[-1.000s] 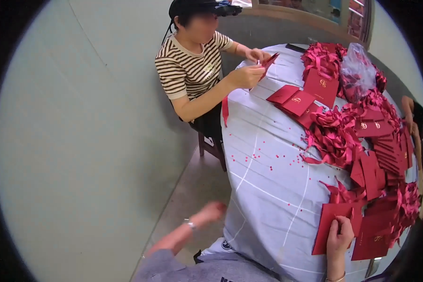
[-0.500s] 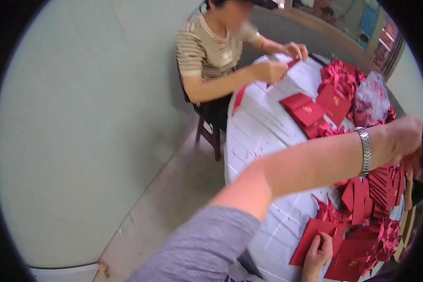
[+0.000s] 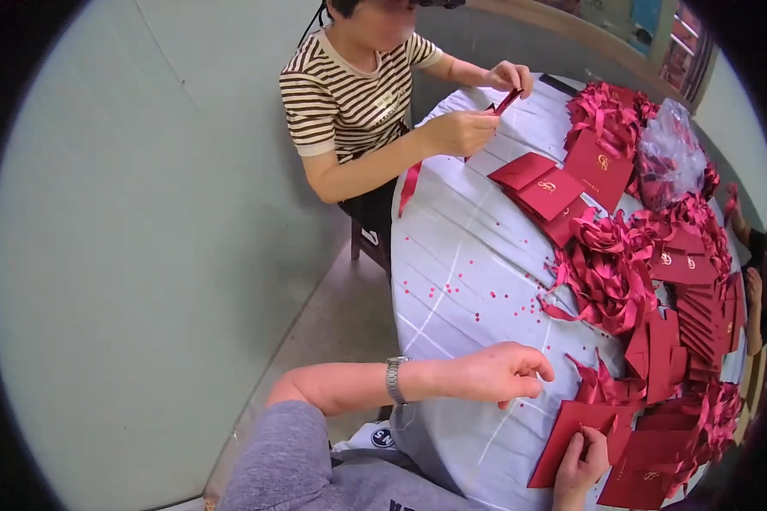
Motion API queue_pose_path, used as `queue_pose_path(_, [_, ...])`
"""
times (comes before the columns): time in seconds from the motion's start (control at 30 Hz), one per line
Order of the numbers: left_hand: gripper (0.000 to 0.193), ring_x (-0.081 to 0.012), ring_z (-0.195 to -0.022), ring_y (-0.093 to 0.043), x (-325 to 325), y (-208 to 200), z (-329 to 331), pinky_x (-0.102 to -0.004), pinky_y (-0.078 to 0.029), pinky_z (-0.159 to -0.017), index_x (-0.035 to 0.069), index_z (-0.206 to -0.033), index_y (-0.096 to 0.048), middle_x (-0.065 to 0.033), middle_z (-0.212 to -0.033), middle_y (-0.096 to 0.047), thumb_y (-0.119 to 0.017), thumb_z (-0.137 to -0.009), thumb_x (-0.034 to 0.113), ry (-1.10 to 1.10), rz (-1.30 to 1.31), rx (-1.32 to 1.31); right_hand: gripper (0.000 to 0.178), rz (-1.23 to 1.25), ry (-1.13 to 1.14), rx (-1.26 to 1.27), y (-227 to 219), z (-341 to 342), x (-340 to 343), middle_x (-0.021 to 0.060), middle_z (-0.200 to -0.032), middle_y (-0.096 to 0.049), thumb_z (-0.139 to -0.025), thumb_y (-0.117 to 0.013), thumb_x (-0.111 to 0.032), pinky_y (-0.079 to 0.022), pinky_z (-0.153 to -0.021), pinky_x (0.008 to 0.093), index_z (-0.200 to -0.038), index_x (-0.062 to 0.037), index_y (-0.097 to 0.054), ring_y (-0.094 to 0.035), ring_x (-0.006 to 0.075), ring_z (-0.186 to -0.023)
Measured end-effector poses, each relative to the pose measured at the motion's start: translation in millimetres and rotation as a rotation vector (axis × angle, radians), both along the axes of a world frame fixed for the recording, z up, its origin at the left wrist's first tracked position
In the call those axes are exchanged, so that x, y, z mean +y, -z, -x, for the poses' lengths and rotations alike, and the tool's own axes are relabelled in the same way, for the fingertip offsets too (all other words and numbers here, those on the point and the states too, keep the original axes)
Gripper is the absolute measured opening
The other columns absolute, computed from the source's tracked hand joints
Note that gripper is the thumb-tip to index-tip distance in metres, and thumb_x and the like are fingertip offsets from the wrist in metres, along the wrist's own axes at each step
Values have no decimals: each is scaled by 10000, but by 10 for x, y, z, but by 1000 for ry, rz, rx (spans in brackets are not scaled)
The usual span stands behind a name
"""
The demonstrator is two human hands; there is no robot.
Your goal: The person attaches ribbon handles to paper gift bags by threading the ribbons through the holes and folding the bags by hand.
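Note:
My left hand [image 3: 504,375], with a metal watch [image 3: 396,380] on its wrist, hovers over the white table cover. Its fingers are loosely curved and apart, with nothing seen in them. On the table's near side, my right hand [image 3: 583,458] is closed on a flat red paper bag [image 3: 554,443], thumb and fingers pinching it near its middle. A bunch of red ribbon [image 3: 601,385] lies just beyond that bag. More red bags [image 3: 635,477] and ribbons lie to the right of my right hand.
Across the round table [image 3: 435,247], a person [image 3: 362,94] handles a narrow red piece. Loose ribbons [image 3: 605,272], stacked red bags [image 3: 699,328] and a clear plastic bag [image 3: 671,153] crowd the right side. Small red dots [image 3: 494,295] are scattered over the cover.
My left arm has swung back from the far right to the near middle of the table. My right hand stays on the red paper bag. The view has shifted slightly.

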State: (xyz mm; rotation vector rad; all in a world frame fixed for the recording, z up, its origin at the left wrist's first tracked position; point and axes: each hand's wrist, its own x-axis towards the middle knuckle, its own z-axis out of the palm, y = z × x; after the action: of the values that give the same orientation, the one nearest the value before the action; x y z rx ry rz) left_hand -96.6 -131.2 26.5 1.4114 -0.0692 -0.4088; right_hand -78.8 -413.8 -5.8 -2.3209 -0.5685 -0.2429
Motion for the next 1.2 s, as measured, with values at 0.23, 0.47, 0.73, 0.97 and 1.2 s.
queue_pose_path(0.23, [319, -75, -600, -538, -6, 5, 18, -240, -468, -546, -17, -1137, -538, -43, -857, -604, -558, -875, 165, -7, -10, -6, 105, -7, 9, -31, 10, 2, 1, 152, -804, -620, -795, -597, 15, -479, -660, 349, -899, 18, -595, -604, 288, -705])
queue_pose_path(0.47, [306, -83, -547, -542, -82, 31, 75, -249, -461, -510, -25, -1113, -546, -55, -829, -608, -547, -859, 145, -37, -17, -10, 82, -8, -56, -70, 49, 0, -38, 96, -801, -603, -851, -558, 6, -464, -684, 264, -920, 34, -590, -567, 153, -727])
queue_pose_path(0.73, [285, -85, -676, -555, -91, 52, -23, -249, -480, -568, 7, -1166, -528, -42, -905, -611, -532, -904, 119, 21, -75, -66, 72, -14, -47, -77, 7, -43, -4, 108, -811, -607, -842, -566, 14, -470, -685, 279, -907, 32, -591, -585, 176, -737])
queue_pose_path(0.97, [396, -165, -906, -585, 1121, -17, -138, -314, -515, -718, 12, -1244, -457, -83, -1099, -548, -580, -896, 160, -879, -69, -89, 95, -36, -72, -61, -152, -15, 126, 157, -792, -622, -792, -615, 17, -489, -645, 337, -885, 16, -602, -617, 270, -693])
queue_pose_path(1.2, [356, -211, -930, -579, 1398, 20, 86, -360, -523, -758, 20, -1222, -465, -94, -1122, -529, -562, -915, 172, -1007, 144, -152, 82, -26, -66, -54, -107, 3, 61, 154, -793, -621, -798, -610, 8, -491, -660, 328, -879, 18, -601, -619, 270, -704])
